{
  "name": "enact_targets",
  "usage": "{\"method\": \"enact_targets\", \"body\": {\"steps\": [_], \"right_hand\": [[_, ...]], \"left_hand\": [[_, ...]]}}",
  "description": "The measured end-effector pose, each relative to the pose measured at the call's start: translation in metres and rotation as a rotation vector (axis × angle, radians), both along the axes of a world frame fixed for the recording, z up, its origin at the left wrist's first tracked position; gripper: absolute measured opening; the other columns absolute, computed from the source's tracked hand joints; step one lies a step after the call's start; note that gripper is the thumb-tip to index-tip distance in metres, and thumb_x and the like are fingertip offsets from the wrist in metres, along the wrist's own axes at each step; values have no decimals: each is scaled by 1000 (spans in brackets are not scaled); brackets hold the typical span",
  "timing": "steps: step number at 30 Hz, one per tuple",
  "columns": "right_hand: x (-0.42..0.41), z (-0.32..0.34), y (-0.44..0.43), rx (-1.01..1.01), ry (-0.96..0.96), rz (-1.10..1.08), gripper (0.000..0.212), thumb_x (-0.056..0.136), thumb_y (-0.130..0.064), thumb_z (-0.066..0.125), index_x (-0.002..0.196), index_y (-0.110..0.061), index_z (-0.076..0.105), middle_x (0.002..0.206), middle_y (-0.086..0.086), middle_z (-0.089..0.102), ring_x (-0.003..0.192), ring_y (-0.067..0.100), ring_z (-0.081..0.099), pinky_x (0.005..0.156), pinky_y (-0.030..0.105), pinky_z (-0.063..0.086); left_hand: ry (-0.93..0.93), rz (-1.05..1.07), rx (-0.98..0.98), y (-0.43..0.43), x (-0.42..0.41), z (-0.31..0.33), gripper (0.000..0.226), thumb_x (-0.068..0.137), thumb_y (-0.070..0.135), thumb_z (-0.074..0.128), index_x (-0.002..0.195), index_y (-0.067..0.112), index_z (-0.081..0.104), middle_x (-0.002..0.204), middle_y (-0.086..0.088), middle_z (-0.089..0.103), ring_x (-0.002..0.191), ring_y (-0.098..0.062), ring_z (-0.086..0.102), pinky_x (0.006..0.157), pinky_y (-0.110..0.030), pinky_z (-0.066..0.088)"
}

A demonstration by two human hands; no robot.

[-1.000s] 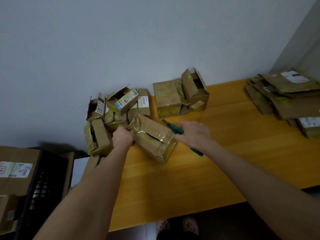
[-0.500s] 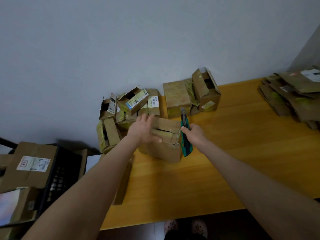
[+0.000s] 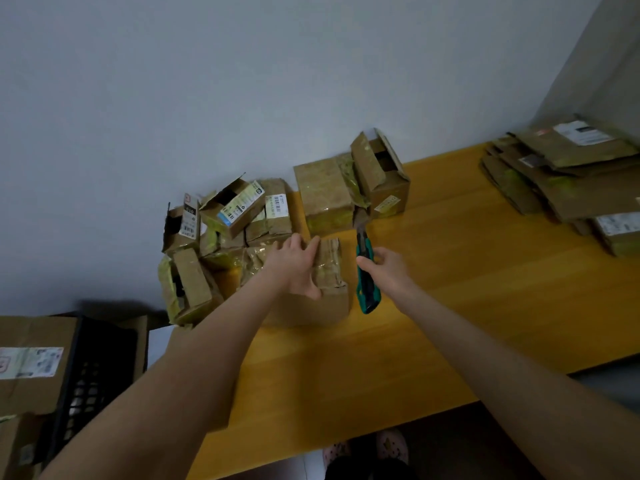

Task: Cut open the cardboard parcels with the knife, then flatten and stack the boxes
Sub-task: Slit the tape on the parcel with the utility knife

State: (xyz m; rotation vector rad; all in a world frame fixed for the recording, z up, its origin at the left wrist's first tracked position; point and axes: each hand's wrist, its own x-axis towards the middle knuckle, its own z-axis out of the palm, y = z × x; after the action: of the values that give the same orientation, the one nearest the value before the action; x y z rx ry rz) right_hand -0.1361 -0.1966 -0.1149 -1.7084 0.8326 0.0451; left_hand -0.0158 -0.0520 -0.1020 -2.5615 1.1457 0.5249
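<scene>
Cardboard, brown and bound in glossy yellowish tape, made up the parcel (image 3: 311, 306) that stood on the bench (image 3: 450, 323) towards its left end, just in front of a heap of other parcels (image 3: 228, 220) by the wall. It looked light and fairly stiff at the corners, though its creased, taped top would probably give under pressure. The tape looked slick, so a flat palm on top, or a hold across two side walls, seemed the safest way to steady it.

The left hand (image 3: 294, 268) lay on the top face, fingers (image 3: 312, 247) straight and reaching to the far edge, pressing rather than clutching. The right hand (image 3: 388, 271) was curled round the green handle of the knife (image 3: 367, 292), which hung just beside the parcel's right wall. Its blade pointed away towards the back and, as far as could be seen, did not touch the parcel. Flattened boxes (image 3: 571, 181) sat stacked well apart at the bench's right end.
</scene>
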Motion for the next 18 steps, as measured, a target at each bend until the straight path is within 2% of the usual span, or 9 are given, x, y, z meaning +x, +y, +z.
{"method": "enact_targets", "body": {"steps": [2,6,8,10,15,18], "right_hand": [[-4,2,-4,-64,-2,5,44,95,-25,57,137,-19,47,112,1,58,91,17,58,77,32,53],[-13,6,-5,-304,81,234,56,89,-31,59,142,-31,43,97,1,66,79,19,64,69,37,57],[-19,7,-4,-352,113,326,56,87,-33,58,141,-34,44,91,1,68,70,18,63,56,32,50],[-23,9,-3,-345,116,405,56,86,-32,58,141,-35,45,87,1,68,63,16,58,49,26,41],[-22,15,2,-375,124,496,56,88,-28,56,143,-34,43,70,-7,59,55,13,50,45,22,34],[-16,20,3,-432,139,537,58,88,-29,56,144,-34,42,71,-14,51,58,10,49,47,22,34]], "left_hand": [[-29,42,-51,4,-5,-3,122,68,68,69,154,19,-1,153,-19,20,142,-36,22,117,-52,20],[-41,156,-36,18,-14,-19,128,66,68,72,153,19,-8,151,-19,18,141,-37,21,116,-53,21],[-49,150,-46,20,-16,-24,128,65,69,72,153,19,-7,151,-19,19,141,-37,21,116,-54,20],[-42,150,-60,20,-16,-25,128,64,68,73,153,18,-5,150,-19,20,140,-36,22,116,-54,19],[-24,157,-88,19,-17,-24,127,65,66,75,153,17,-3,150,-20,20,142,-36,20,117,-55,16],[-13,159,-108,20,-18,-24,125,66,63,75,153,17,-2,149,-19,21,142,-37,19,117,-55,15]]}}
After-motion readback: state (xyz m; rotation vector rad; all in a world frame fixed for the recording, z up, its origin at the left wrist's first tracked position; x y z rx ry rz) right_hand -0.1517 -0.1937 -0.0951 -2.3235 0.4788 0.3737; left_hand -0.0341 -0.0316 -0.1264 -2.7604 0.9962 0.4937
